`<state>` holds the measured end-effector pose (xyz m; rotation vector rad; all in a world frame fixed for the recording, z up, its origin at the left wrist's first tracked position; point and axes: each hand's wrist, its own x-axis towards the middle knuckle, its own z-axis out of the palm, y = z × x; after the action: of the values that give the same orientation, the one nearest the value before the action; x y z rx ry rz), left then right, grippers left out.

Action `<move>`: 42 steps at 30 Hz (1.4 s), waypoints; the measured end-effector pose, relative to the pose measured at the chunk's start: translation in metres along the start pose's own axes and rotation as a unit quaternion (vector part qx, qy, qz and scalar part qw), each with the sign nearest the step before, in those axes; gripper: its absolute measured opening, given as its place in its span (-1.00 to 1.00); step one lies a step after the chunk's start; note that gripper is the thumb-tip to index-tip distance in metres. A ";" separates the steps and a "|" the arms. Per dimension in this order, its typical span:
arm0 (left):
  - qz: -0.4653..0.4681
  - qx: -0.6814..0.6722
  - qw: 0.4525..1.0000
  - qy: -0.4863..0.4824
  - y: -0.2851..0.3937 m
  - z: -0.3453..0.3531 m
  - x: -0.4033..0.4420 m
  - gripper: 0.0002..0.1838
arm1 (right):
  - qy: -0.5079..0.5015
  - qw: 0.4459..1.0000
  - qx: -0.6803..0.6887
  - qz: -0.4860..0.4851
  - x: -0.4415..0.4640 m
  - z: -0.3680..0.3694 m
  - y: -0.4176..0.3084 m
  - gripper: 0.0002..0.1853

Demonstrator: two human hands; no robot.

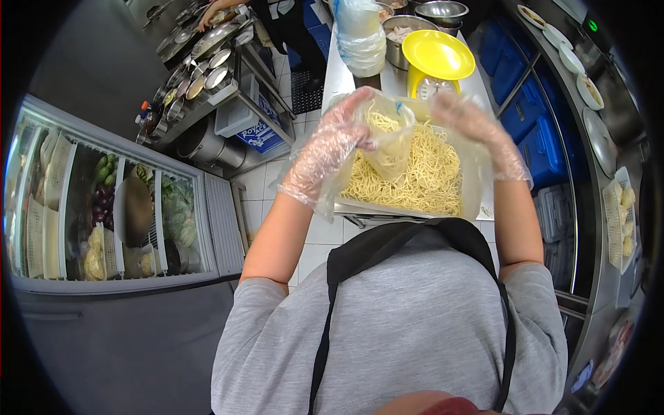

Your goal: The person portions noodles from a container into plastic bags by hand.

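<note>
- Noodles (436, 173) lie loose in a pale container (473, 197) on the white table (395, 84), right in front of the person, with some apparently inside a clear plastic bag (393, 158) above the heap
- Left hand (339, 131) grips that bag near its mouth, fingers closed on the film; a firm hold there should keep the opening wide and stop it folding inward
- Right hand (470, 123) hovers over the far right of the heap, blurred (I cannot tell whether its fingers pinch anything)
- Bagging seems the step in hand: small, loosely gathered portions, fed deep into the bag, would likely tangle less and keep strands off the rim
- Loose gloves (312, 169) could snag on the thin film, so an unhurried release looks wise
- Yellow scale (439, 57) stands just beyond the container, handy for checking each portion's weight
</note>
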<state>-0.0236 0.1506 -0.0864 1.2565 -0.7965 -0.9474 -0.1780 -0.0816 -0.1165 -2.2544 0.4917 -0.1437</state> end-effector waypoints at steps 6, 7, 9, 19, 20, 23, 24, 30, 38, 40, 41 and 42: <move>0.097 -0.084 0.991 -0.036 0.050 0.029 0.040 -0.41 | -0.115 0.982 -0.150 0.024 -0.031 0.076 0.027 -0.35; 0.115 -0.098 0.987 -0.052 0.055 0.030 0.060 -0.43 | -0.112 0.983 -0.144 0.029 -0.032 0.078 0.034 -0.35; 0.117 -0.118 0.986 -0.019 0.074 0.052 0.090 -0.61 | -0.100 0.995 -0.027 0.017 -0.030 0.079 0.047 -0.33; 0.085 -0.059 0.994 0.018 0.048 0.085 0.228 -0.94 | -0.045 0.999 -0.005 0.011 -0.038 0.082 0.055 -0.33; 0.082 -0.056 0.995 0.013 0.045 0.086 0.231 -0.94 | -0.039 0.999 -0.003 0.002 -0.035 0.086 0.061 -0.33; 0.101 0.051 0.992 0.062 0.041 0.087 0.237 -0.92 | -0.034 0.999 0.006 -0.003 -0.036 0.086 0.062 -0.34; 0.099 0.055 0.992 0.059 0.042 0.091 0.235 -0.92 | -0.037 0.999 0.009 0.001 -0.037 0.083 0.058 -0.34; 0.134 0.030 0.988 0.077 0.042 0.089 0.237 -0.86 | -0.056 0.997 0.042 0.013 -0.041 0.075 0.052 -0.34; 0.165 0.031 0.986 -0.015 0.043 0.085 0.224 -0.72 | -0.044 0.999 -0.002 -0.014 -0.032 0.086 0.065 -0.37; 0.165 0.040 0.985 0.021 0.042 0.082 0.224 -0.65 | -0.041 0.999 -0.004 -0.014 -0.034 0.083 0.061 -0.37; 0.166 0.040 0.985 0.021 0.043 0.081 0.225 -0.65 | -0.043 0.999 -0.005 -0.007 -0.036 0.082 0.059 -0.37; 0.163 0.029 0.986 0.008 0.045 0.081 0.226 -0.63 | -0.044 0.999 -0.007 -0.001 -0.037 0.081 0.057 -0.37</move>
<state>0.0038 -0.0864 -0.0331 1.1380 -0.9877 -0.6515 -0.2082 -0.0453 -0.2111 -2.2646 0.4451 -0.0422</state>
